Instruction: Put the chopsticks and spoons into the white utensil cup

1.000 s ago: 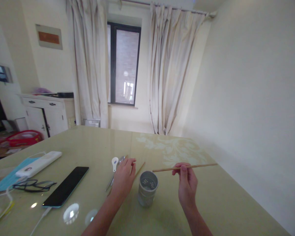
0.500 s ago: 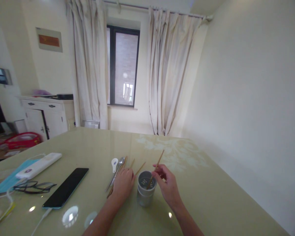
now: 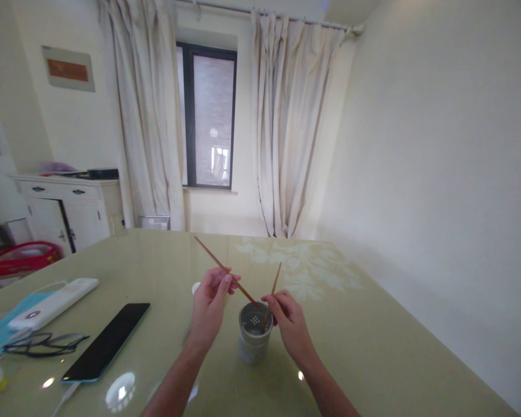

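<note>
A grey utensil cup (image 3: 254, 349) with small holes in its bottom stands on the table between my hands. My left hand (image 3: 211, 301) pinches a reddish-brown chopstick (image 3: 209, 251), which slants down to the right with its lower tip at the cup's mouth. Between the fingers of my right hand (image 3: 287, 315) is a lighter chopstick (image 3: 276, 277), its lower end inside the cup near the right wall. Behind my left hand a bit of a white spoon (image 3: 195, 287) shows; most of what lies there is hidden.
On the left of the glossy table (image 3: 351, 353) lie a black phone (image 3: 106, 341) with a cable, eyeglasses (image 3: 43, 344), a white power strip or similar bar (image 3: 54, 303) and a blue mask (image 3: 19, 318). A wall (image 3: 438, 174) runs along the right side.
My left hand has risen from the pile of utensils with a chopstick and brought its tip to the cup. My right hand keeps its chopstick in the cup. The view has turned slightly right.
</note>
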`<move>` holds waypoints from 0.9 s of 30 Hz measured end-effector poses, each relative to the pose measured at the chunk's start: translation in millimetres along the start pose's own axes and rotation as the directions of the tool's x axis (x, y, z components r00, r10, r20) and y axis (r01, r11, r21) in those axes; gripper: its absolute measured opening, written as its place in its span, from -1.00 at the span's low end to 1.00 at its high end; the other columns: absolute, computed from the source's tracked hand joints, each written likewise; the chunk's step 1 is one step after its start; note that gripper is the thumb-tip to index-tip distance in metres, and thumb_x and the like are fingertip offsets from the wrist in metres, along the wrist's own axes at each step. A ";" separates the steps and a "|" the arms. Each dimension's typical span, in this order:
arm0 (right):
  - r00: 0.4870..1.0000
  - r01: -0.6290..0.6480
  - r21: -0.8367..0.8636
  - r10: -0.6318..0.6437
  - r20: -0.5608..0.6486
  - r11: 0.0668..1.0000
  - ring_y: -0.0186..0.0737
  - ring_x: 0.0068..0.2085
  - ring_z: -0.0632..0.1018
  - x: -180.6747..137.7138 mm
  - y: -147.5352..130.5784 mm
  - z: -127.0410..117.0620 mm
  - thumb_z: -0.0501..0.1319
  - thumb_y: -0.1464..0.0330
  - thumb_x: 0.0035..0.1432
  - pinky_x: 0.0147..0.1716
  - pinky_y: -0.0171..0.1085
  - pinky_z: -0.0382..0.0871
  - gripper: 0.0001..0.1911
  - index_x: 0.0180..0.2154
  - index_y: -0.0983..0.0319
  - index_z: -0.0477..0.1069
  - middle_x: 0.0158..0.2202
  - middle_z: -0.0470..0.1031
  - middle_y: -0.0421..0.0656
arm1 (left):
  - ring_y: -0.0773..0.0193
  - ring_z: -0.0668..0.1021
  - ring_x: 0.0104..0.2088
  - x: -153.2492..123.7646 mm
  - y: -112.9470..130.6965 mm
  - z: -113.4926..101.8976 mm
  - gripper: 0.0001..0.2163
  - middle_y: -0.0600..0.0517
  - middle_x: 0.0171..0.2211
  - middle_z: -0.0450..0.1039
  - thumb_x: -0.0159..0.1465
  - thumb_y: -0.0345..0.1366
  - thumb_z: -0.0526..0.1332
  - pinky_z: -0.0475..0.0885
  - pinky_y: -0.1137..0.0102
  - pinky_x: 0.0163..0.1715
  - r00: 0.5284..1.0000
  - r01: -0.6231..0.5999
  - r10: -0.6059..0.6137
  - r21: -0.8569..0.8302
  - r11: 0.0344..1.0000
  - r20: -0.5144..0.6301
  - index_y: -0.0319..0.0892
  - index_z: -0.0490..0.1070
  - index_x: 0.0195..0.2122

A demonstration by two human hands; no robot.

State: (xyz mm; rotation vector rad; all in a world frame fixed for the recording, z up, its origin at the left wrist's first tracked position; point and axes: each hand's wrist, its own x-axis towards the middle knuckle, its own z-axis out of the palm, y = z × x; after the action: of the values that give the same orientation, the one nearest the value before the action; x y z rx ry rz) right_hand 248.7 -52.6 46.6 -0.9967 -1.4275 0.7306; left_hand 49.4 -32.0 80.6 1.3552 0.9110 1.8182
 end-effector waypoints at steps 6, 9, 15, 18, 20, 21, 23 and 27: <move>0.998 -0.043 0.006 0.043 0.036 0.999 -0.12 -0.31 0.58 -1.1 3.1 1.6 0.29 -0.11 0.33 -0.37 -0.27 0.42 -0.47 -0.23 0.23 0.70 -0.33 0.60 -0.09 | 0.15 0.72 -0.20 -13.3 -19.6 14.0 -0.74 -0.02 -0.27 0.70 0.37 -0.06 0.29 0.62 0.27 -0.13 0.969 0.079 -0.110 0.142 0.987 0.223 -0.14 0.51 -0.11; 0.997 -0.050 0.010 0.049 0.051 0.999 -0.05 -0.24 0.64 -1.1 4.0 1.4 0.28 -0.11 0.34 -0.30 -0.23 0.47 -0.46 -0.20 0.24 0.70 -0.31 0.67 -0.05 | 0.13 0.72 -0.22 -18.5 -24.9 18.1 -0.74 -0.01 -0.31 0.69 0.36 -0.05 0.28 0.62 0.27 -0.16 0.941 0.101 -0.161 0.207 0.973 0.298 -0.14 0.53 -0.14; 0.998 -0.046 0.006 0.046 0.040 0.999 0.01 -0.21 0.69 -0.4 5.5 0.3 0.28 -0.12 0.33 -0.26 -0.20 0.53 -0.43 -0.09 0.24 0.70 -0.28 0.71 -0.03 | 0.13 0.73 -0.30 -23.7 -28.5 20.2 -0.67 -0.03 -0.30 0.67 0.29 0.04 0.34 0.61 0.32 -0.33 0.920 0.187 -0.247 0.210 0.960 0.306 -0.16 0.53 -0.22; 0.998 -0.040 -0.005 0.040 0.041 0.999 0.04 -0.18 0.69 0.6 8.9 0.3 0.28 -0.12 0.33 -0.21 -0.16 0.54 -0.43 -0.07 0.24 0.71 -0.25 0.73 -0.02 | 0.09 0.74 -0.29 -24.1 -30.7 18.0 -0.69 -0.05 -0.33 0.69 0.24 0.00 0.39 0.62 0.29 -0.30 0.901 0.212 -0.283 0.235 0.948 0.328 -0.17 0.55 -0.24; 0.999 -0.031 -0.005 0.032 0.042 0.999 0.04 -0.17 0.69 1.1 10.9 0.6 0.28 -0.11 0.33 -0.19 -0.14 0.54 -0.44 -0.06 0.23 0.72 -0.23 0.73 -0.02 | 0.08 0.74 -0.30 -24.1 -32.2 17.0 -0.71 -0.05 -0.35 0.70 0.24 -0.02 0.38 0.62 0.27 -0.29 0.893 0.214 -0.301 0.272 0.938 0.335 -0.17 0.57 -0.25; 0.999 -0.028 -0.003 0.028 0.043 1.000 0.04 -0.17 0.68 1.2 11.4 0.9 0.28 -0.11 0.33 -0.19 -0.13 0.54 -0.45 -0.06 0.23 0.72 -0.23 0.73 -0.02 | 0.08 0.74 -0.31 -24.0 -32.7 16.9 -0.72 -0.05 -0.36 0.70 0.25 -0.02 0.37 0.62 0.27 -0.29 0.895 0.209 -0.301 0.287 0.935 0.330 -0.16 0.58 -0.26; 0.999 -0.024 0.003 0.024 0.040 1.000 0.04 -0.16 0.68 1.5 11.1 1.4 0.29 -0.11 0.33 -0.18 -0.13 0.54 -0.45 -0.06 0.21 0.73 -0.22 0.72 -0.02 | 0.08 0.74 -0.32 -24.0 -32.5 17.5 -0.73 -0.04 -0.36 0.71 0.26 -0.03 0.35 0.62 0.27 -0.29 0.904 0.190 -0.286 0.299 0.935 0.319 -0.15 0.59 -0.27; 0.999 -0.020 0.025 0.019 0.035 0.999 0.03 -0.15 0.67 2.4 7.9 1.5 0.33 -0.11 0.28 -0.20 -0.16 0.55 -0.46 -0.10 0.20 0.75 -0.22 0.70 -0.01 | 0.06 0.74 -0.30 -23.8 -27.4 18.9 -0.72 -0.06 -0.33 0.72 0.27 -0.02 0.35 0.63 0.25 -0.25 0.908 0.160 -0.262 0.306 0.938 0.328 -0.15 0.63 -0.28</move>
State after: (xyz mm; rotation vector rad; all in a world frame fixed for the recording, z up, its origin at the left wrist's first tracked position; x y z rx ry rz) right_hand 248.6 -46.8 40.6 -0.9841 -1.4375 0.7819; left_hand 76.1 -35.2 49.8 1.6244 1.0838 1.2501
